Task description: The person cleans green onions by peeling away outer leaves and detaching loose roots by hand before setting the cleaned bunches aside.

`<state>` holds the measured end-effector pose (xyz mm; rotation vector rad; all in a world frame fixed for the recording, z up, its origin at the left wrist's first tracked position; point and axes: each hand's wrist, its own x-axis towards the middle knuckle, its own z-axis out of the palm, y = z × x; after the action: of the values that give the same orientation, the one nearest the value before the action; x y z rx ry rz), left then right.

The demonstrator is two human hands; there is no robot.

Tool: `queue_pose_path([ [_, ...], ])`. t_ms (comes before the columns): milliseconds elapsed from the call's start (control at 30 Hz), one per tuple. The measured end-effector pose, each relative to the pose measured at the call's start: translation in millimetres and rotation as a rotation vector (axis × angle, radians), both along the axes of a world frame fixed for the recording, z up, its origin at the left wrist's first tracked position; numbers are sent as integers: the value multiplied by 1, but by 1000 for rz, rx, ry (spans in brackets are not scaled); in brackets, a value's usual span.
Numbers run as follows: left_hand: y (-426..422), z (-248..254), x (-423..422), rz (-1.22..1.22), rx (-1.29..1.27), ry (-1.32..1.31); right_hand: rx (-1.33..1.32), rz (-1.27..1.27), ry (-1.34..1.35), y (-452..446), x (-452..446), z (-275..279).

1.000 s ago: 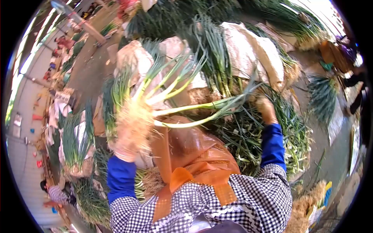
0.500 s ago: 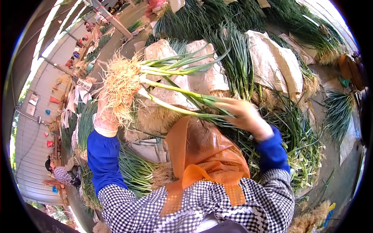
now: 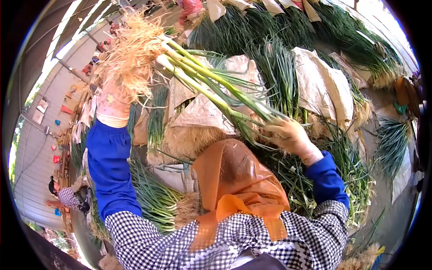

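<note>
The green onions [image 3: 198, 83] slanted from the upper left of the frame to the centre, roots covering the left hand's [image 3: 112, 101] fingers, so their state was unclear. Right of centre, the right hand's [image 3: 291, 138] fingers were closed on the leaves.

On the grey floor [image 3: 377, 208] — a green onion bundle [image 3: 390, 143] at right, a pale sheet [image 3: 402, 179] touching it.
</note>
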<state>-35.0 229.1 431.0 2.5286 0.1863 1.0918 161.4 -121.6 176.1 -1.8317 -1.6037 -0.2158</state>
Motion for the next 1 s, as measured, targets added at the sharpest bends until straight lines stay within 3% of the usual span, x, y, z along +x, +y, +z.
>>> queue_pose_path([
  [33,0,-3,7,-15,-14,12,146,-11,-159,16,-23,46],
  [100,-2,-10,15,-41,-51,29,278,79,-231,57,-31,63],
  [167,-1,-13,17,-81,-122,30,-167,191,202,90,-25,27],
  [200,2,-12,16,-110,-178,23,-192,169,-342,107,-13,-29],
  [233,7,-11,15,-150,-248,9,-261,235,-248,96,-6,-74],
  [267,13,-10,13,-206,-341,-4,-556,108,13,74,-9,-106],
  [300,21,-3,15,-223,-344,12,-843,224,-251,42,1,-158],
  [333,27,4,15,-239,-336,25,-977,232,-287,-8,14,-218],
  [400,32,25,21,129,355,152,-1313,119,-111,-113,22,-293],
  [433,35,31,23,204,471,146,-1850,697,87,-147,60,-396],
  [467,39,36,23,231,518,130,-1682,366,69,-191,40,-363],
  [500,43,44,26,226,465,94,-1722,319,201,-204,30,-365],
  [600,49,70,31,195,325,-26,-1835,220,256,-213,12,-336],
  [733,51,103,28,181,249,-167,-1840,64,281,-165,5,-242],
  [800,47,116,24,164,220,-235,-1659,76,199,-116,11,-199],
  [867,43,125,17,148,206,-293,-1231,201,1,-50,17,-168],
  [900,38,128,13,139,210,-318,-1011,195,-6,-21,15,-145],
  [933,33,127,8,129,202,-339,-684,184,227,-2,7,-97],
  [1000,18,122,1,108,219,-364,-579,182,180,38,-1,-44],
])
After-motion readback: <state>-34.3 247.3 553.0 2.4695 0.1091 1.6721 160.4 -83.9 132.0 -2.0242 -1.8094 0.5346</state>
